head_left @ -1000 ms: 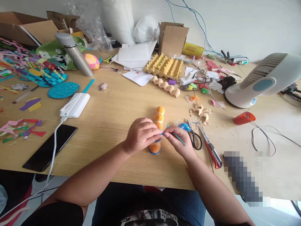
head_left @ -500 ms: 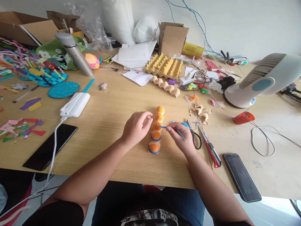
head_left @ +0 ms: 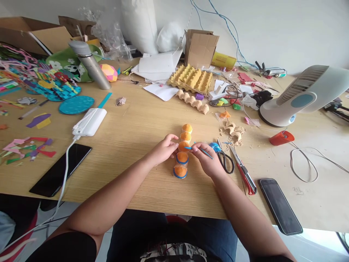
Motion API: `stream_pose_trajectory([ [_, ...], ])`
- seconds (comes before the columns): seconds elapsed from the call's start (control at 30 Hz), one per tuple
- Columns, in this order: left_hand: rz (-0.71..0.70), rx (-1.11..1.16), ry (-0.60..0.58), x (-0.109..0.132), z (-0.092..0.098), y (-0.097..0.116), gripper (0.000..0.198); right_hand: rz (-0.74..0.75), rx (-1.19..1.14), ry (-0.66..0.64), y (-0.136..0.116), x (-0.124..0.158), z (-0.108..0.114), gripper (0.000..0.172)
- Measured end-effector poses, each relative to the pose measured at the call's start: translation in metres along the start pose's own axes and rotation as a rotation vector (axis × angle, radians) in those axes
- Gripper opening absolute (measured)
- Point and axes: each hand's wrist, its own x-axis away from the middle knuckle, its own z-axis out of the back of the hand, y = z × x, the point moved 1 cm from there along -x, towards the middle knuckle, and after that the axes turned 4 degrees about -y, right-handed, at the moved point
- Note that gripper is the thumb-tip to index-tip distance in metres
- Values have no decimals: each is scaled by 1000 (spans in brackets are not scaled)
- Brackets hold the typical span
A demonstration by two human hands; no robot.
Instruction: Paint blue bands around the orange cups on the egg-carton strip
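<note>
A strip of egg carton with several orange-painted cups lies lengthwise in front of me. The two nearest cups have blue rims along their lower edges. My left hand is at the strip's left side, its thumb and fingers curled against the middle cup. From the right, my right hand pinches a thin blue stick, whose tip reaches that same cup. Just beyond the right hand are a crinkled blue packet and black-handled scissors.
A red utility knife and a phone lie to the right, below a white fan. Carton scraps and a yellow egg tray are further back. At left are a power bank, another phone and a steel bottle.
My left hand has come in slightly rightward and down, against the strip's middle cup. The blue stick in my right hand now lies flatter, its tip still at that cup.
</note>
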Motion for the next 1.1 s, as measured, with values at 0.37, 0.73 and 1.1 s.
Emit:
stream_pose_trajectory([
  [0.37,-42,339,24,4,-9,5,36,2,-251,16,2,-3,-3,42],
  [0.73,12,760,-68,16,-22,16,38,87,-115,84,-6,3,4,42],
  [1.1,-116,730,-149,24,-26,16,50,207,31,74,-18,14,6,29],
])
